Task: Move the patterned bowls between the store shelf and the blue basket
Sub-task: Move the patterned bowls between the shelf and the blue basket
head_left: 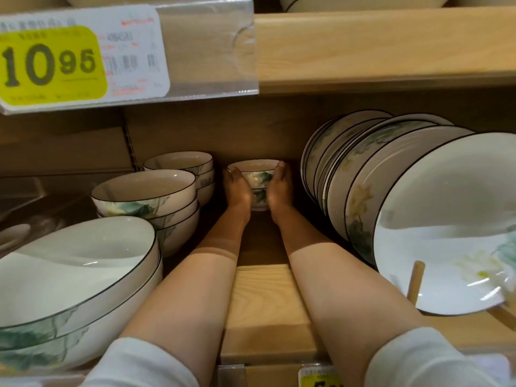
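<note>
Small patterned bowls (255, 174): a short stack, set deep at the back of the shelf (262, 303) and clasped between both hands.
Left hand (237, 189): wrapped round the stack's left side.
Right hand (279, 185): wrapped round its right side, fingertips at the top rim.
Larger bowls (145, 191): stacked to the left.
Plates (363, 177): stood on edge to the right.
Price tag (53, 62): shown at upper left, marked 10.95.

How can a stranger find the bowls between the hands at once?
On the wooden shelf, look between the bowl stacks at left and the leaning plates at right. At the back is a small stack of bowls. Only it is gripped by the left hand and right hand, and its bowls are smallest.
</note>
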A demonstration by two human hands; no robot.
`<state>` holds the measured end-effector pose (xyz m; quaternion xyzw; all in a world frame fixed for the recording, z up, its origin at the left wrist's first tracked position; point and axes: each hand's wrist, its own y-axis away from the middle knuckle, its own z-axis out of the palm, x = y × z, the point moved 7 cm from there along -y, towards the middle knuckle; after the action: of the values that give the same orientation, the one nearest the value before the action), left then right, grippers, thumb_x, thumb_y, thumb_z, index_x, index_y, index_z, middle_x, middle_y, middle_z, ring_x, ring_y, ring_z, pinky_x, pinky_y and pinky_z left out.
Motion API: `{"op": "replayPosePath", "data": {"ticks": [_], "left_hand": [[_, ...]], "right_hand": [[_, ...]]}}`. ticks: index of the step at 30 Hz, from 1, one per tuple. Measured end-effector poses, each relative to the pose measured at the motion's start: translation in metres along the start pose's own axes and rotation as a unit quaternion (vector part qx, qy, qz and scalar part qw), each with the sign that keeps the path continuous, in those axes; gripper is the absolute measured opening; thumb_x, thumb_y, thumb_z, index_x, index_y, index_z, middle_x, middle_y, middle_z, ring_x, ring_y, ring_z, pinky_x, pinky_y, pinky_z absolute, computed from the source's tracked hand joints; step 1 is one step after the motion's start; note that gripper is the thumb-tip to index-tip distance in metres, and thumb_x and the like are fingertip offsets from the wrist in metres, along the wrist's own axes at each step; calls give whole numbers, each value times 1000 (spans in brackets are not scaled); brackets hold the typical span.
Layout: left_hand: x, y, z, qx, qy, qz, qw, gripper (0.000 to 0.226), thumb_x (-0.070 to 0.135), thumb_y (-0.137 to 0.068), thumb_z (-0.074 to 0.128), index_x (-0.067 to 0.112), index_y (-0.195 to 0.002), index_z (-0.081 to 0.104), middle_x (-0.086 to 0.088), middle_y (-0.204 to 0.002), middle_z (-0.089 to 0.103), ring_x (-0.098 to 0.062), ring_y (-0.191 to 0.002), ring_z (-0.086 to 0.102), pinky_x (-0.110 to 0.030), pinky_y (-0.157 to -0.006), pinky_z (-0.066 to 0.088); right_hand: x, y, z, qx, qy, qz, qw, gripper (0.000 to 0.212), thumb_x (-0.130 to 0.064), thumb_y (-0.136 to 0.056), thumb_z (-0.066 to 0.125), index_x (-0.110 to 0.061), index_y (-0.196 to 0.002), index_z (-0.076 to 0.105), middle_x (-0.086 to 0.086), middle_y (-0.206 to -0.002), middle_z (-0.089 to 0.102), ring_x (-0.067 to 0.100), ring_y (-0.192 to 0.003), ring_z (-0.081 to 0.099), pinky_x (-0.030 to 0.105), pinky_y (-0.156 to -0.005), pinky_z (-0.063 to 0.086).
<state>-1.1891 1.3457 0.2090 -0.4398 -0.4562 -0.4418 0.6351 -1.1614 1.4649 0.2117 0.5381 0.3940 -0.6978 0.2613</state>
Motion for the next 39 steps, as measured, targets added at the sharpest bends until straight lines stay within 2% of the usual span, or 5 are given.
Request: {"op": "replayPosePath", "data": {"ticks": [4,23,29,35,39], "left_hand": [[-6,-1,0,-3,0,0,1000,49,35,-106,21,17,-150,31,-14,-147,43,-30,-131,45,-46,-111,37],[-7,2,2,17,-38,4,999,55,38,-105,19,10,-152,23,-18,-152,35,-32,-138,38,-47,-113,34],[-4,2,2,26,-31,10,999,52,37,-105,20,10,-148,32,-17,-148,41,-31,-133,43,-46,-111,35],[3,18,-7,35,49,-102,993,57,48,-101,23,17,-148,35,-14,-147,44,-31,-131,45,-48,-111,36],[21,39,-17,25,95,-116,988,57,48,-101,25,13,-141,46,-16,-135,54,-32,-122,53,-47,-107,41]], "right_hand": [[5,-1,-2,-5,15,8,1000,54,-45,-103,21,-17,-148,33,13,-147,43,30,-132,44,44,-109,37],[4,7,-10,8,-12,6,1000,52,-45,-98,45,-17,-142,44,11,-137,55,27,-123,54,45,-102,46],[2,9,-11,1,-6,7,1000,52,-48,-100,35,-18,-143,42,11,-137,53,27,-123,52,36,-101,44],[-11,19,-10,12,2,42,999,53,-47,-103,23,-19,-146,37,12,-146,44,31,-133,41,42,-111,33],[-27,32,-12,10,61,45,997,54,-47,-103,24,-14,-143,39,16,-142,48,34,-129,45,39,-104,36]]}}
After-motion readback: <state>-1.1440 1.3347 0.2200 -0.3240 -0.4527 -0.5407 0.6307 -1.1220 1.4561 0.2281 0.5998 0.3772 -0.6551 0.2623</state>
